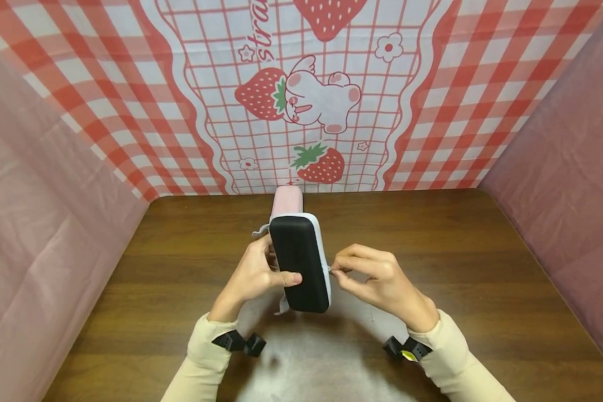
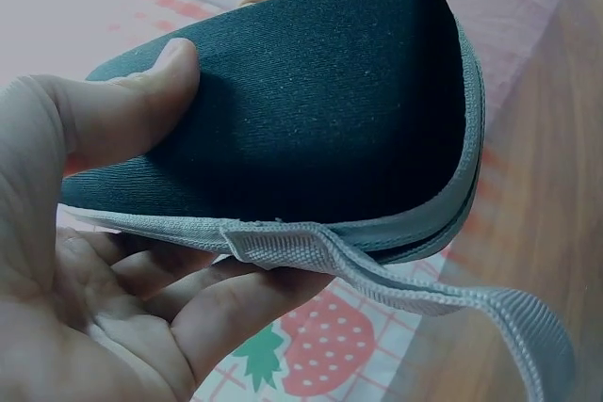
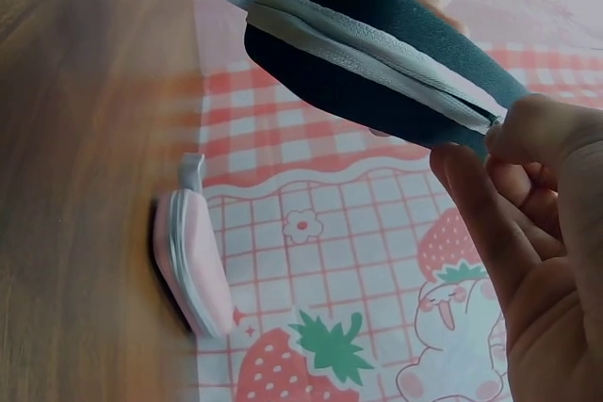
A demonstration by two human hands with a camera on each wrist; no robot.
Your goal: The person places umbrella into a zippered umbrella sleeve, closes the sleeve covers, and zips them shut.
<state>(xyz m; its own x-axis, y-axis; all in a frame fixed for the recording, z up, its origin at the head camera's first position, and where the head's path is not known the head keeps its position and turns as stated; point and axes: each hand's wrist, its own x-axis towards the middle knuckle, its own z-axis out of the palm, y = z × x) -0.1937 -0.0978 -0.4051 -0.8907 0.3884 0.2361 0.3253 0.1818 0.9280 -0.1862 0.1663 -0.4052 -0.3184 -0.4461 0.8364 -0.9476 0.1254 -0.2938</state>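
A black hard-shell zip case (image 1: 297, 251) with light grey zip edging (image 3: 377, 61) is held up over the table in the head view. My left hand (image 1: 251, 272) grips it, thumb across the black face and fingers underneath. At its right edge my right hand (image 1: 374, 273) pinches the zip pull (image 1: 329, 269) between thumb and fingertips. A grey wrist strap (image 2: 405, 294) hangs from the case in the left wrist view. There, a narrow dark gap shows between the zip tapes near the corner. The inside of the case is hidden.
Behind the held case, a pink zip case (image 3: 193, 261) with a grey strap stands against the back cloth (image 1: 326, 100), which has strawberry and check prints. Pink cloth walls (image 1: 45, 234) flank the brown wooden table (image 1: 457, 251).
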